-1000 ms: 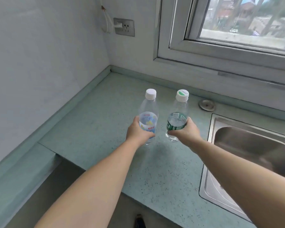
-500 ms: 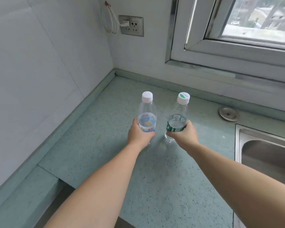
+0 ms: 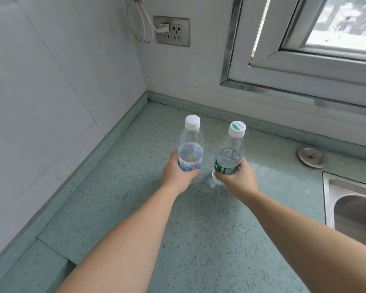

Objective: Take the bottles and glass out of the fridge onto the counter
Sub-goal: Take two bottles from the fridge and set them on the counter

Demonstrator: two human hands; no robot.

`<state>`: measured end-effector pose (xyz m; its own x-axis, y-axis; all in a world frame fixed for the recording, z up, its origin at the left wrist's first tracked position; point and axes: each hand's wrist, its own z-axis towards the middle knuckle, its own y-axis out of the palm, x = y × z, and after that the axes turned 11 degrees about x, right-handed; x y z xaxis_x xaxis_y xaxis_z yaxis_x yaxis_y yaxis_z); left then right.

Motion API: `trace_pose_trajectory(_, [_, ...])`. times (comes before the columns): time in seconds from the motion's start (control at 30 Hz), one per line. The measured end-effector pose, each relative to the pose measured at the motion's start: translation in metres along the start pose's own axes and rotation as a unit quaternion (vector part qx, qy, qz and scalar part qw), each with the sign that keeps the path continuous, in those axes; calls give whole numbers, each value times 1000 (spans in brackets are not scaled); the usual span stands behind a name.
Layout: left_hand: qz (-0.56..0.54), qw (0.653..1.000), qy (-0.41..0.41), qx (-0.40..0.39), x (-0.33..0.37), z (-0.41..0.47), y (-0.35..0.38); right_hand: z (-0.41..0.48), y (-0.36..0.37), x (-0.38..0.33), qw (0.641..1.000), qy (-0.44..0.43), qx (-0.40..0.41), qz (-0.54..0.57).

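Two clear plastic bottles with white caps stand side by side on the speckled green counter (image 3: 118, 187), near its back corner. My left hand (image 3: 175, 176) wraps the lower part of the blue-labelled bottle (image 3: 191, 149). My right hand (image 3: 239, 178) grips the green-labelled bottle (image 3: 230, 153) around its label. Both bottles are upright, a small gap apart. No glass or fridge is in view.
A steel sink (image 3: 355, 210) sits at the right, with a round metal cover (image 3: 311, 157) behind it. White tiled walls close the left and back. A wall socket (image 3: 172, 31) with a plugged white cable hangs above. A window (image 3: 317, 43) is at the upper right.
The view has swung left and closer to the corner. Both hands still hold their bottles, which sit in about the same spot on the counter.
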<state>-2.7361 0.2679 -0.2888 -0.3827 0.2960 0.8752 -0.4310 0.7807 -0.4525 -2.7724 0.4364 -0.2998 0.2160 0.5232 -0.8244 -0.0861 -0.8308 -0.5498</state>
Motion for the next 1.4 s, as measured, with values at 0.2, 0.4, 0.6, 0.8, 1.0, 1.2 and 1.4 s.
trace_pose_trajectory(0.2, [13, 1000, 12, -13, -8, 5, 7, 1, 4, 4, 1000, -3, 5, -3])
trace_pose_trajectory(0.4, [5, 1000, 6, -21, -7, 12, 13, 3, 1, 2, 1000, 3, -8, -15])
trace_pose_trajectory(0.6, [24, 1000, -7, -6, 0, 5, 14, 2, -4, -5, 999, 19, -34, -22])
trace_pose_trajectory(0.8, [19, 1000, -19, 6, 8, -19, 5, -10, -24, -10, 999, 20, -24, -22])
trace_pose_trajectory(1.0, [169, 984, -48, 27, 16, -45, -3, -27, -62, -15, 1000, 5, -17, -25])
trace_pose_trajectory(1.2, [185, 982, -13, -22, 48, -93, 1, -55, -123, -15, 1000, -21, 14, -13])
trace_pose_trajectory(1.4, [104, 991, 65, -54, 90, -158, 10, -82, -197, -13, 998, -44, 48, -16])
